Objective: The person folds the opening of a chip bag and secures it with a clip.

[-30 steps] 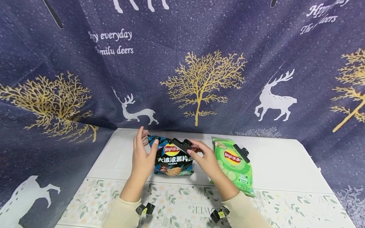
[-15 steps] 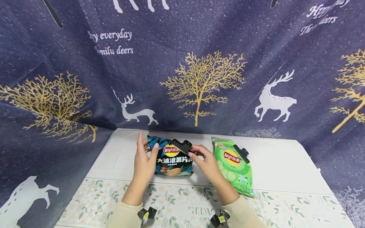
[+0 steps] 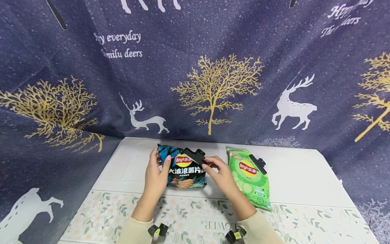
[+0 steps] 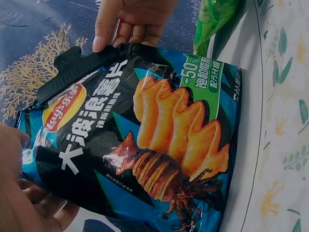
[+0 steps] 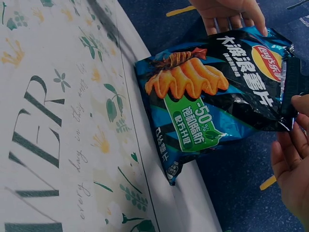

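A black and blue Lay's potato chip bag stands near the table's middle, leaning back slightly. My left hand holds its left side, thumb on the front and fingers behind. Across the bag's upper right corner sits a black bag clip. My right hand pinches the clip's right end; the right wrist view shows the thumb on the black bag clip and the other fingers behind. The left wrist view has the printed front of the chip bag filling most of it.
To the right lies a green Lay's chip bag with another black clip on its upper right corner. The table is white at the back, with a flower-printed mat in front. A dark blue deer-patterned cloth hangs behind.
My left hand has shifted slightly right, and its raised fingers have closed down around the bag's left edge. The right hand has stayed at the clip. The bags have hardly moved.
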